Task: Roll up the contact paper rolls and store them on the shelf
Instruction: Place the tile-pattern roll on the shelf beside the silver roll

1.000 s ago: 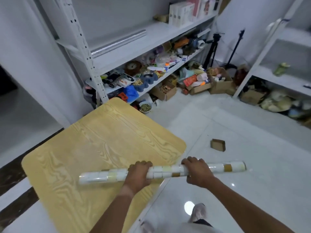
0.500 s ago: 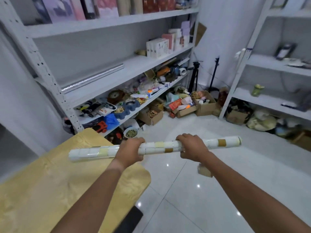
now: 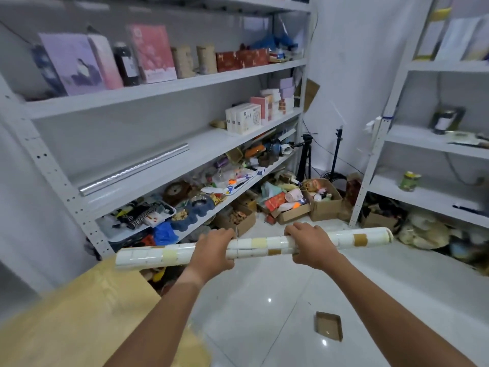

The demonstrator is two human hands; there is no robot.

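I hold a rolled-up contact paper roll [image 3: 260,246] with a white, cream and brown tile pattern, level in the air in front of me. My left hand [image 3: 213,251] grips it left of its middle. My right hand [image 3: 311,246] grips it right of the middle. Both ends stick out past my hands. A silver roll [image 3: 133,169] lies on the white shelf [image 3: 201,147] ahead to the left, and the roll I hold hangs lower than that shelf board and apart from it.
A yellow wood-grain table top [image 3: 79,319] lies at lower left. Lower shelf boards and the floor hold cluttered boxes [image 3: 321,201]. A small cardboard box [image 3: 328,325] sits on the white tiled floor. A second shelf unit [image 3: 434,144] stands on the right, tripods [image 3: 307,154] in the corner.
The roll has come up off the table and moved toward the shelf, still in both hands. The view has lifted from the table to the shelves.
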